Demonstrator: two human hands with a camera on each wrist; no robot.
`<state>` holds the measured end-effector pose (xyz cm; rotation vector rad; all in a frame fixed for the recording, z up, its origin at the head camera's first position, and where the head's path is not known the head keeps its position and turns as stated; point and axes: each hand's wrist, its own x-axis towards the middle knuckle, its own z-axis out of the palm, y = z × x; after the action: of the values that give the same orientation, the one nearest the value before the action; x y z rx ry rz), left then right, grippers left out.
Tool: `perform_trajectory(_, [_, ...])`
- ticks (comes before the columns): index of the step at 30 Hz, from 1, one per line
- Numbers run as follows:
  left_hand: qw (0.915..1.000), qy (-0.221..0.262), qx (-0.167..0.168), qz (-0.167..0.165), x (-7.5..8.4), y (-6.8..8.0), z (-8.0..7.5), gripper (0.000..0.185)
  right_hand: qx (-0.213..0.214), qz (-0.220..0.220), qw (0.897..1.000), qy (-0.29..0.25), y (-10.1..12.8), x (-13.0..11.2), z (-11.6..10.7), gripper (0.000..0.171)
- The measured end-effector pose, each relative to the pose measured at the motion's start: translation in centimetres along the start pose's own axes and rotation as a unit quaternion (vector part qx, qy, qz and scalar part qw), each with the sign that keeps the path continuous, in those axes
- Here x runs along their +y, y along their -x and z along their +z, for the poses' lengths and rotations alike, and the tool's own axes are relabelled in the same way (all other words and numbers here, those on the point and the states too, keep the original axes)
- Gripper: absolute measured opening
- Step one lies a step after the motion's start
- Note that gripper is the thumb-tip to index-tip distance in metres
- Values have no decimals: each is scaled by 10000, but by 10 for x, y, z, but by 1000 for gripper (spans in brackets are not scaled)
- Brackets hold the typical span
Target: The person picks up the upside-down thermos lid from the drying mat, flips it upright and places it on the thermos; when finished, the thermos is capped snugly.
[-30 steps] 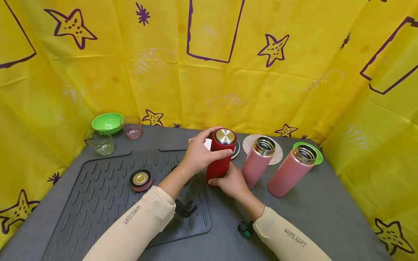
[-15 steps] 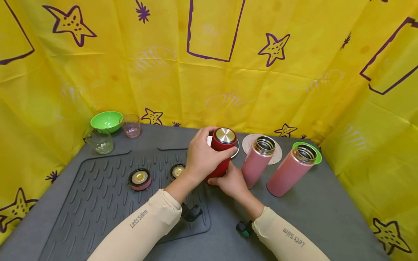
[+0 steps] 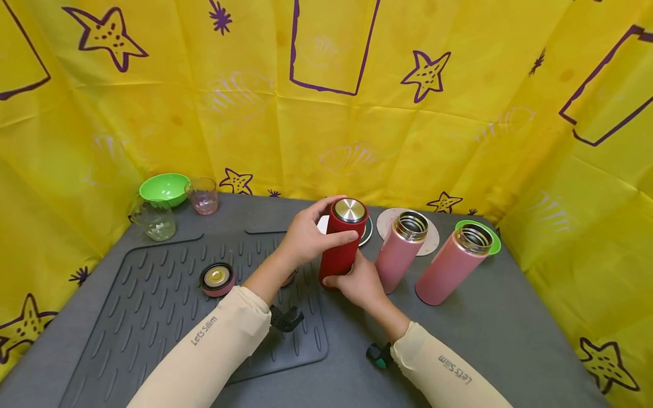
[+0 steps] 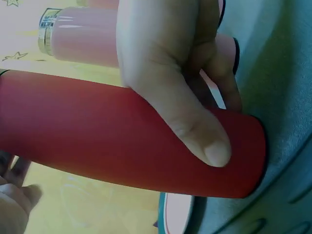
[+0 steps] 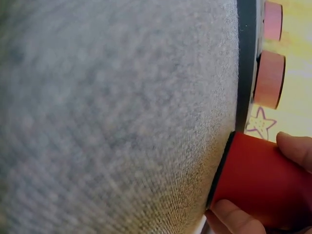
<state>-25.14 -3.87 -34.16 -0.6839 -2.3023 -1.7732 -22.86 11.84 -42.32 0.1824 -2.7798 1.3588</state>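
A red thermos bottle (image 3: 340, 258) with a silver disc on its lid stands upright near the mat's right edge. My left hand (image 3: 306, 235) grips it just under the top, thumb across the front and fingers passing behind. Low down, my right hand (image 3: 361, 280) holds the bottle; its thumb (image 4: 217, 152) presses the red side near the base. Just right of it stand two pink thermos bottles, the nearer one (image 3: 400, 255) and another (image 3: 451, 269), both without lids, steel necks showing. A pink lid (image 3: 218, 279) lies upturned on the mat.
Beneath the left forearm lies a grey ridged drying mat (image 3: 168, 317). A second pink lid (image 5: 269, 80) rests there, mostly hidden in the head view. At the back left are a green bowl (image 3: 164, 190), a clear glass (image 3: 155, 221) and a pink glass (image 3: 203, 198). Behind the bottles lies a round coaster (image 3: 431, 243).
My left hand turned forward around the bottle's top, uncovering the second lid, then swung back left, mostly covering it again. The right hand and the bottle stay about where they were.
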Motion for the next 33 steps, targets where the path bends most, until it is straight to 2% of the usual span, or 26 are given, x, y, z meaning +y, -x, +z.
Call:
perform_trajectory(3, [9998,-85,172,-69,4,4,6,76,34,-59,10000,-7,1,0,1,61])
perform_trajectory(6, [9967,-464,655,-69,11,6,16,82,65,-130,9999,-38,0,1,1,61])
perform_trajectory(10, [9870,-980,1274,-20,13,8,24,74,47,-106,9999,-40,1,3,2,61])
perform_trajectory(13, [9822,-1159,1478,58,12,8,24,69,41,-72,10000,10,0,4,3,61])
perform_trajectory(16, [9841,-1016,1442,227,9,8,21,68,71,-47,9999,61,0,4,3,60])
perform_trajectory(20, [9919,-452,1119,397,6,5,16,64,99,-27,9999,109,0,3,2,59])
perform_trajectory(25, [9973,112,686,226,1,3,10,63,101,-44,9999,67,1,0,2,58])
perform_trajectory(30, [9977,310,583,170,-2,3,8,64,87,-14,10000,13,1,-1,1,60])
perform_trajectory(33, [9980,209,582,132,-1,3,10,63,93,-15,10000,8,2,0,1,60])
